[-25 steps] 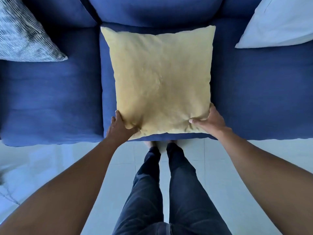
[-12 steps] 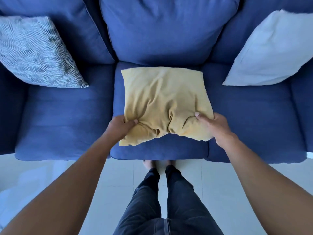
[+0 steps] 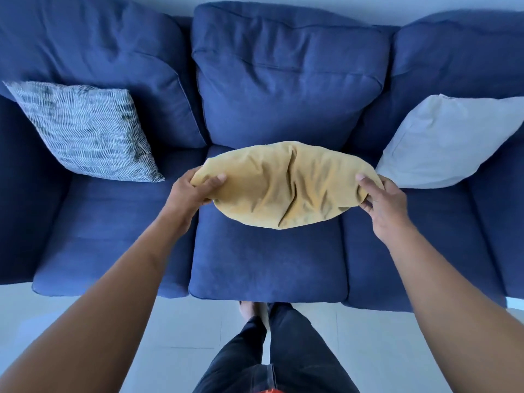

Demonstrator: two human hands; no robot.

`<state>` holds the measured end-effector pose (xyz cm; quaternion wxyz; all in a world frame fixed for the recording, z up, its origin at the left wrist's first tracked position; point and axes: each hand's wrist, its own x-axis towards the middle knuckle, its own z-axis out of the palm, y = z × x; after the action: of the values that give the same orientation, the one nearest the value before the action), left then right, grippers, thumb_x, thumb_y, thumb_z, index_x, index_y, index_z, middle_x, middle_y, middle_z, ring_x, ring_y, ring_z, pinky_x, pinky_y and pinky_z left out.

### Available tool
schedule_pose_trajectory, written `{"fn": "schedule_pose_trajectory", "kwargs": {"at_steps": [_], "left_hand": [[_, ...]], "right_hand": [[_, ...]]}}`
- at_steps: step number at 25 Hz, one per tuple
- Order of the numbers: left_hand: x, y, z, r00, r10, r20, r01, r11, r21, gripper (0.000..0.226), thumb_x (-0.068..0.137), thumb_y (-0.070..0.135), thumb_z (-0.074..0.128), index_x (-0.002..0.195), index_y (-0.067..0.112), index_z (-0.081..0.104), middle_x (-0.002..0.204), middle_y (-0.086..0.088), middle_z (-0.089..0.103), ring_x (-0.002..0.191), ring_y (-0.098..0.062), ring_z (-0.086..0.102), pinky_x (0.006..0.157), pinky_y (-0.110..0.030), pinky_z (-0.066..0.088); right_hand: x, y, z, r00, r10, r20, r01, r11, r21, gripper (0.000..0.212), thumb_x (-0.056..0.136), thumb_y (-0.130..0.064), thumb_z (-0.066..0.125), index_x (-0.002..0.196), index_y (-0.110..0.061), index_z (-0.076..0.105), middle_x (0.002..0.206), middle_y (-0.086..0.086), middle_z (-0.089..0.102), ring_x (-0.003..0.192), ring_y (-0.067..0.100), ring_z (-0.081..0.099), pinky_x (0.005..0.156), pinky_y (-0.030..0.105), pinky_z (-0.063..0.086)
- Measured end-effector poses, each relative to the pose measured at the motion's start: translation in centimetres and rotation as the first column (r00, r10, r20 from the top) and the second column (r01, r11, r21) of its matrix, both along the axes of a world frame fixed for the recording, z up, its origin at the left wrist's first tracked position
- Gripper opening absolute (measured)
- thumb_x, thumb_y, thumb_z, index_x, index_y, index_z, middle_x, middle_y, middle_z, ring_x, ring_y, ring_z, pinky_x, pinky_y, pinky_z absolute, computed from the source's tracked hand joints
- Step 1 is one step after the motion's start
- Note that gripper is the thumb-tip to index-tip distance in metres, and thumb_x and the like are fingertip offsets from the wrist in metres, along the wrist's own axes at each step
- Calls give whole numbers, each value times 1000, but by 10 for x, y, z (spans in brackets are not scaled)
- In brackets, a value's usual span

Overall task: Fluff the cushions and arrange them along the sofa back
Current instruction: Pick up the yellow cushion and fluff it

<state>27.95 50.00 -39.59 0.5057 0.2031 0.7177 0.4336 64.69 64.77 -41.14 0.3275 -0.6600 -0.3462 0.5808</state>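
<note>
I hold a yellow cushion (image 3: 283, 185) in the air above the middle seat of a blue sofa (image 3: 269, 262). It is squeezed into a wrinkled oval. My left hand (image 3: 190, 194) grips its left end and my right hand (image 3: 382, 202) grips its right end. A grey patterned cushion (image 3: 85, 129) leans against the left back cushion. A white cushion (image 3: 448, 140) leans against the right back cushion.
Three big blue back cushions (image 3: 283, 80) line the sofa back. My legs in dark trousers (image 3: 283, 350) stand on a pale tiled floor (image 3: 184, 330) close to the sofa's front edge.
The yellow cushion lay flat on the middle seat; both hands have lifted it and pressed its ends inward, bunching it. The view has pulled back and shows more of the sofa back.
</note>
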Motion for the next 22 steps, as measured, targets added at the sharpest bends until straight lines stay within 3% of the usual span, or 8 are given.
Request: {"fn": "schedule_pose_trajectory", "kwargs": {"at_steps": [3,6,9,12,14,17,20,22], "left_hand": [[8,22,-10,968,252,20,-252,967,28,48,80,34,89,121,16,72,115,-2,79,112,-23,75,90,-36,62],[15,43,-16,917,390,87,-387,921,-51,44,77,47,88,112,24,73,115,5,79,118,-21,72,99,-38,58],[22,64,-23,962,253,99,-250,967,-39,67,69,60,89,126,28,71,124,9,78,121,-14,70,110,-43,51],[25,80,-35,983,138,121,-139,990,-1,57,80,41,89,130,24,69,125,7,78,121,-12,71,109,-41,50],[23,86,-42,976,174,128,-172,985,-30,60,78,43,90,131,24,69,125,8,78,121,-13,70,112,-42,49],[11,102,-38,969,236,77,-234,972,-37,61,79,47,85,132,23,68,125,8,77,120,-12,69,113,-43,49],[-10,124,-10,977,211,-11,-212,977,-34,31,86,37,83,113,28,72,112,9,78,106,-8,73,97,-37,57],[-28,143,8,980,192,-59,-195,980,-43,20,85,38,84,97,29,71,99,11,78,94,-6,74,81,-33,60]], "right_hand": [[-14,20,-13,997,-76,-22,77,997,20,79,66,-44,94,131,-11,63,128,4,75,110,17,75,92,37,62],[-23,33,-25,985,-160,-71,159,987,-15,76,67,-42,95,130,-15,64,123,-5,76,110,12,74,100,41,59],[-33,49,-31,998,-6,-60,0,995,-100,68,69,-49,92,128,-28,65,120,-17,75,115,6,69,99,33,52],[-41,60,-45,979,161,-124,-179,971,-156,71,66,-48,93,129,-29,64,122,-17,75,116,3,67,94,28,50],[-48,69,-51,985,147,-93,-159,977,-144,60,72,-43,91,123,-23,67,116,-12,77,109,4,69,94,31,53],[-56,83,-44,995,98,10,-97,992,-76,27,83,-41,84,98,-24,70,99,-9,75,97,12,70,86,35,52],[-63,102,-14,993,89,82,-90,996,3,16,87,-38,81,86,-26,70,82,-15,74,76,0,69,72,26,51],[-64,118,1,989,100,113,-106,993,53,19,86,-41,81,85,-26,70,81,-17,73,71,-4,68,68,24,52]]}}
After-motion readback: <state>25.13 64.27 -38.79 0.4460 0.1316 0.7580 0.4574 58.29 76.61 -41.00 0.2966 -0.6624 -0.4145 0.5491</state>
